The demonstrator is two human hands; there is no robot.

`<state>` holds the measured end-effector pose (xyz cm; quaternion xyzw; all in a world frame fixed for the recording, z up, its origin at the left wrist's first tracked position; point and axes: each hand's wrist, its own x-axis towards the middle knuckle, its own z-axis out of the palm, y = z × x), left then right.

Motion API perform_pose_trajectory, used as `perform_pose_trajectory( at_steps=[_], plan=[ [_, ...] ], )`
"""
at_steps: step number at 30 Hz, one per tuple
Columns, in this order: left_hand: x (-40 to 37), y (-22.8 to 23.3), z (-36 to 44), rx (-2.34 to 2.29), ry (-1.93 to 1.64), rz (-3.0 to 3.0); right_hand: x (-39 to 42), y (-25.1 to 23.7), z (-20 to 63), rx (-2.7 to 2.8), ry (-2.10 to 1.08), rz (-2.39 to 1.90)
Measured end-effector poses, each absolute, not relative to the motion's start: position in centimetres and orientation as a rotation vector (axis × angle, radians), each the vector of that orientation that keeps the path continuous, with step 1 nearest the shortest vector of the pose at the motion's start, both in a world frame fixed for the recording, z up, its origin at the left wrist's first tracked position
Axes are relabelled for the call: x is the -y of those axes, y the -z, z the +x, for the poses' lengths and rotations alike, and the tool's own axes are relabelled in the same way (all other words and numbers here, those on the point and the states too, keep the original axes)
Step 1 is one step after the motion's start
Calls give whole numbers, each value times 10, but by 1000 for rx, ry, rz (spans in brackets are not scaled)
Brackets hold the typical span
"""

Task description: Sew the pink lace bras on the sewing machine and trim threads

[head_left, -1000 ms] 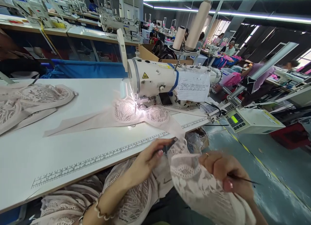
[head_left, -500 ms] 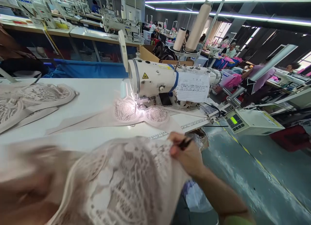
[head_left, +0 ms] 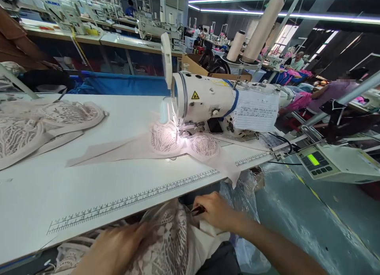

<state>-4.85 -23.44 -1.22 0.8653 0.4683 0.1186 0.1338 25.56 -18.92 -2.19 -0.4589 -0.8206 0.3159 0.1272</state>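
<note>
A pale pink lace garment lies bunched in my lap, below the table's front edge. My left hand, blurred by motion, grips its left side. My right hand is at the garment's upper right, pinching a small dark tool whose tip points left over the lace. Another lace bra piece lies under the lit needle of the white sewing machine on the white table.
A pile of lace pieces lies at the table's far left. A control box with a green display hangs off the right end. Two thread cones stand behind the machine. A clear plastic bag hangs by my right knee. Other people work at distant tables.
The lace garment was swung up in front of the camera and has come back down into my lap. Both hands dropped below the table edge, and the view shifted slightly.
</note>
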Motion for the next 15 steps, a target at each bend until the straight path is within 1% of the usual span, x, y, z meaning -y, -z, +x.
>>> perform_pose_trajectory(
  at_steps=[3, 5, 7, 11, 13, 15],
  plan=[
    [170, -14, -31, -1139, -648, 2656, 156, -10, 262, 2415, -628, -1062],
    [125, -22, -18, -963, -728, 2809, 121, -30, 263, 2416, -412, -1115],
    [86, -23, -5, -882, -714, 2962, 82, -44, 261, 2391, -205, -1291],
    [39, -16, 15, -863, -386, 3141, 13, -50, 256, 2390, 86, -1646],
    [30, -15, 20, -831, -220, 3211, -8, -45, 255, 2492, 141, -1713],
    [26, -17, 22, -818, -123, 3264, -20, -38, 256, 2578, 126, -1697]
  ],
)
